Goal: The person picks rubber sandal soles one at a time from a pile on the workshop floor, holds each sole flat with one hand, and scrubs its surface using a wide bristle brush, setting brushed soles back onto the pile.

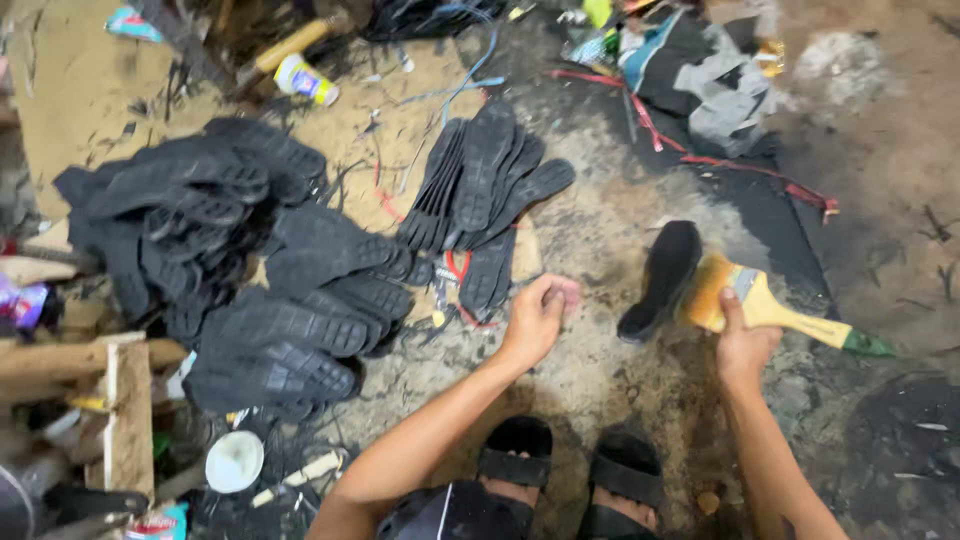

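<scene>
grimy workshop floor (600, 230), rubber soles (250, 270) heaped, right hand (745, 345) gripping paintbrush (770, 305)

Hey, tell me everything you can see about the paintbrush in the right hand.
The paintbrush is wide and flat, with yellowish bristles, a metal band and a pale wooden handle tipped green. The right hand grips it near the band. It lies almost level, handle pointing right, bristles against the black shoe sole standing tilted on the dirty floor.
</scene>
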